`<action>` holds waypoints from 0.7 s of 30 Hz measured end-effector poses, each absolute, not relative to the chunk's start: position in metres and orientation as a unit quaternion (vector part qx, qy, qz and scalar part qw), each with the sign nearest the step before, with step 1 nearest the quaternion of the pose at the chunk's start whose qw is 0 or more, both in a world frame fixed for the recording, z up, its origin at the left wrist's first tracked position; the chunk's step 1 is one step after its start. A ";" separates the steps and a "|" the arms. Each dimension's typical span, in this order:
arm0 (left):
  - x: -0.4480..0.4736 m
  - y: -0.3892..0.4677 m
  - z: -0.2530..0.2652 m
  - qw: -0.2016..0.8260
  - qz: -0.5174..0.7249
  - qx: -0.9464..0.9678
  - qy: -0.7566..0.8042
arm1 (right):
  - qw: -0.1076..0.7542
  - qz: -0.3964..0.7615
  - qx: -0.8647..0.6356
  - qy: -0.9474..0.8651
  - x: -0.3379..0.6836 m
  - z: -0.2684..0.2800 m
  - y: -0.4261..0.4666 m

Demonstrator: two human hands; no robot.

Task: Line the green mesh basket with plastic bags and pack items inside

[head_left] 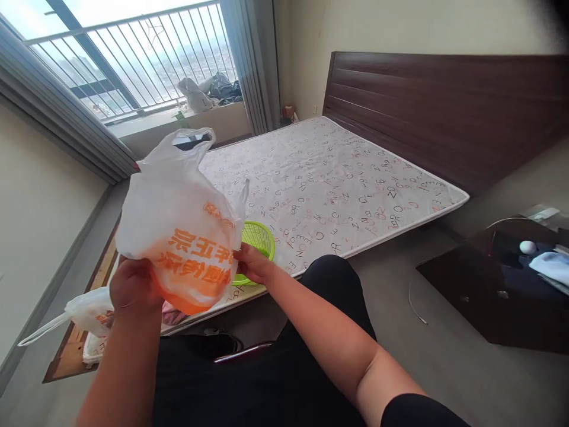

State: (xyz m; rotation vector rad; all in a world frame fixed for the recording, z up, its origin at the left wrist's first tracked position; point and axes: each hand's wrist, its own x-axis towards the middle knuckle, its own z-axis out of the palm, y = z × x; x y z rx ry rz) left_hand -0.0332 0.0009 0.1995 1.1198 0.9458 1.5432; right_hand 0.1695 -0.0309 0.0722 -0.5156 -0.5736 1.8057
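A white translucent plastic bag (178, 201) with orange printed characters is held up in front of me, its handle loops pointing upward. Something orange shows through its lower part. My left hand (136, 283) grips the bag at its lower left, the fingers partly hidden behind the plastic. On the bag's right side, my right hand (254, 262) is closed on its edge. Just behind that hand, a lime-green plastic basket (262, 237) sits on the mattress. A second white plastic bag (91, 311) lies left of my left forearm.
The bare mattress (320, 184) with printed letters stretches ahead to a dark wooden headboard (435, 107). At right stands a dark table (475, 284) with a white ball (527, 247) and a cloth (551, 268). More bags (198, 95) lie on the windowsill.
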 end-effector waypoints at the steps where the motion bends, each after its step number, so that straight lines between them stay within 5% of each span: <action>1: -0.034 0.004 0.191 0.481 0.626 0.452 0.416 | 0.578 0.739 -0.242 -0.247 0.178 0.071 -0.028; 5: -0.048 0.021 0.159 0.435 0.542 0.466 0.548 | 0.643 0.570 -0.409 -0.308 0.223 0.065 -0.016; 9: -0.060 0.030 0.128 0.412 0.438 0.554 0.576 | 0.615 0.430 -0.547 -0.371 0.261 0.055 -0.012; 21: -0.029 0.050 0.100 0.446 0.439 0.586 0.515 | 0.434 0.391 -0.621 -0.523 0.275 0.046 -0.021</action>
